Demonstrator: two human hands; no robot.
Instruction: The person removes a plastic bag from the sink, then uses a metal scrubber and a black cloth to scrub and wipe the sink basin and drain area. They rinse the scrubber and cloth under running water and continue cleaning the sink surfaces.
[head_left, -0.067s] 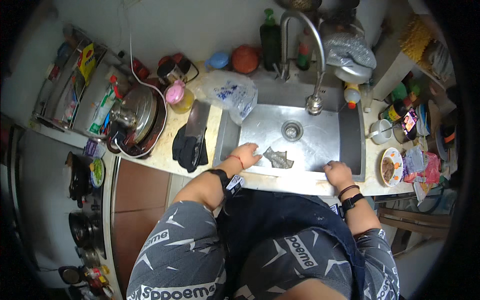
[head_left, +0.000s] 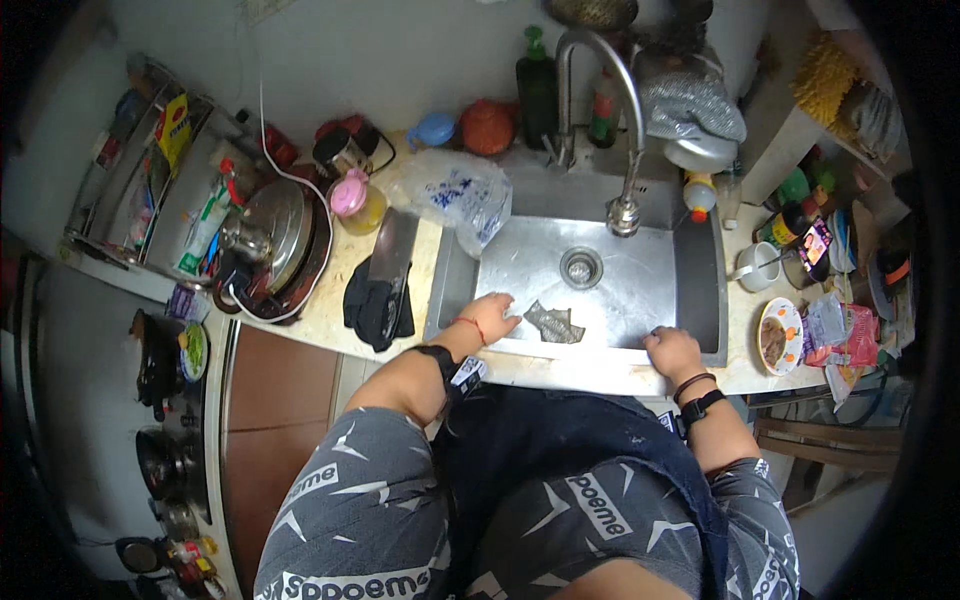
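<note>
My left hand rests on the front rim of a steel sink, near its left corner. Its fingers and thumb are apart, with nothing between them. Farther right along the same rim, my right hand lies with its fingers curled over the edge. A crumpled grey-green scouring cloth is on the sink floor between my hands, closer to the left and touched by neither. Behind it is the round drain. The tall curved faucet hangs above the basin's back right part.
Left of the sink, a cleaver lies partly over a black cloth. A clear plastic bag overhangs the basin's back left corner. On the right stand a white mug and a bowl of food. Bottles line the back.
</note>
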